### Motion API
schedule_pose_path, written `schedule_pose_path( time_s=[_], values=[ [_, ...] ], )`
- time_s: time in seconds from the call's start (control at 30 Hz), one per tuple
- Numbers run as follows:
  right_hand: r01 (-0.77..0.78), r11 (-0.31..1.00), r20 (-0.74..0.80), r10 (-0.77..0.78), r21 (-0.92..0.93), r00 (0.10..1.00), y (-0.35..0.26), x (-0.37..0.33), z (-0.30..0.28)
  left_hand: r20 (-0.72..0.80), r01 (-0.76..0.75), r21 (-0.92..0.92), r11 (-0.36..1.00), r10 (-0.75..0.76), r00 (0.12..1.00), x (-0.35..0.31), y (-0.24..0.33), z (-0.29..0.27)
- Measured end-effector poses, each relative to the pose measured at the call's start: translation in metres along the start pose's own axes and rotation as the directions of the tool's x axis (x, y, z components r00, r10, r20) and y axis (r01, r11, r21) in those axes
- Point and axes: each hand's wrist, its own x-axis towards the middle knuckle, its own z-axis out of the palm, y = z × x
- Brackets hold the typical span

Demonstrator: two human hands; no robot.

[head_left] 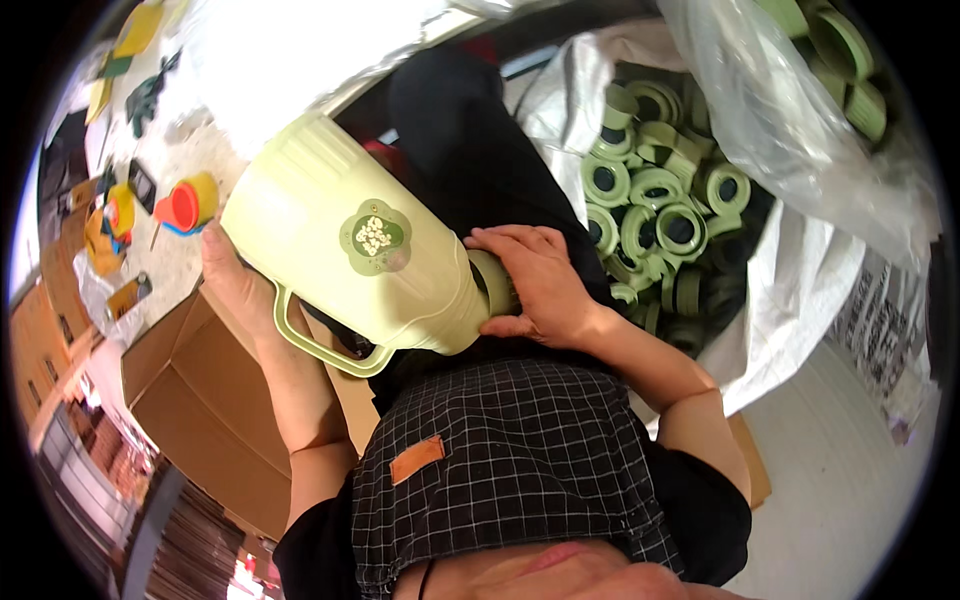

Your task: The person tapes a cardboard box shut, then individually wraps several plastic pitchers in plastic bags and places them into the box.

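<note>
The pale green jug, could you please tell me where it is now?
In the head view, the pale green jug is left of centre, between the left hand and the right hand, beyond the checked apron.

This looks like a workshop or small factory floor where goods are handled in quantity. In the upper right of the frame, a white sack holds many near-identical green plastic parts, most of them ring-shaped. An open cardboard box stands at lower left, and brown cartons crowd the left edge. The person wears a checked apron.
</note>
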Motion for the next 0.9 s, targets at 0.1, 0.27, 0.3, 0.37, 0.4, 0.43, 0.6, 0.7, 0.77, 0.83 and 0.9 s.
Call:
schedule_pose_path(
  time_s=[0.1, 0.27, 0.3, 0.37, 0.4, 0.43, 0.6, 0.7, 0.77, 0.83, 0.9],
  values=[
    [0.026, 0.993, 0.077, -0.017, -0.117, 0.997, -0.009, 0.007, 0.000, -0.111, 0.017, 0.245, 0.969, 0.011, 0.994, -0.009, -0.002, -0.036],
    [0.036, 0.998, -0.024, -0.037, -0.051, 0.999, -0.005, 0.006, -0.002, -0.050, -0.013, 0.403, 0.915, 0.036, 0.998, -0.028, -0.018, -0.107],
    [-0.008, 0.991, -0.093, 0.021, 0.132, 0.995, -0.005, 0.005, 0.001, -0.043, 0.011, 0.330, 0.944, 0.004, 0.999, -0.032, -0.018, -0.115],
    [0.121, 0.917, -0.263, -0.018, 0.380, 0.965, -0.005, 0.012, -0.004, -0.053, 0.062, 0.204, 0.977, -0.052, 0.997, -0.038, -0.015, -0.114],
    [0.199, 0.901, -0.339, -0.061, 0.386, 0.939, -0.008, 0.016, -0.009, -0.068, 0.092, 0.159, 0.983, -0.082, 0.994, -0.043, -0.015, -0.110],
    [0.274, 0.934, -0.364, -0.179, 0.229, 0.914, -0.016, 0.022, -0.020, -0.084, 0.115, 0.110, 0.987, -0.106, 0.991, -0.047, -0.015, -0.105],
    [0.629, 0.763, -0.284, -0.643, -0.152, 0.711, -0.037, 0.045, -0.048, -0.015, 0.392, -0.123, 0.912, -0.396, 0.918, -0.056, -0.025, -0.082],
    [0.715, 0.679, -0.228, -0.732, -0.169, 0.642, -0.041, 0.054, -0.052, -0.079, 0.516, -0.182, 0.837, -0.535, 0.841, -0.066, -0.038, -0.079],
    [0.563, 0.820, -0.377, -0.556, -0.101, 0.741, -0.033, 0.057, -0.045, -0.186, 0.369, -0.127, 0.921, -0.388, 0.903, -0.069, -0.039, -0.070],
    [0.201, 0.928, -0.442, -0.045, 0.313, 0.896, -0.023, 0.059, -0.032, -0.230, 0.029, 0.054, 0.998, -0.016, 0.973, -0.079, -0.017, -0.053],
    [-0.253, 0.269, 0.065, 0.554, 0.929, 0.830, -0.007, 0.059, -0.018, 0.028, -0.454, 0.374, 0.808, 0.480, 0.877, -0.099, 0.017, -0.038]
  ],
)
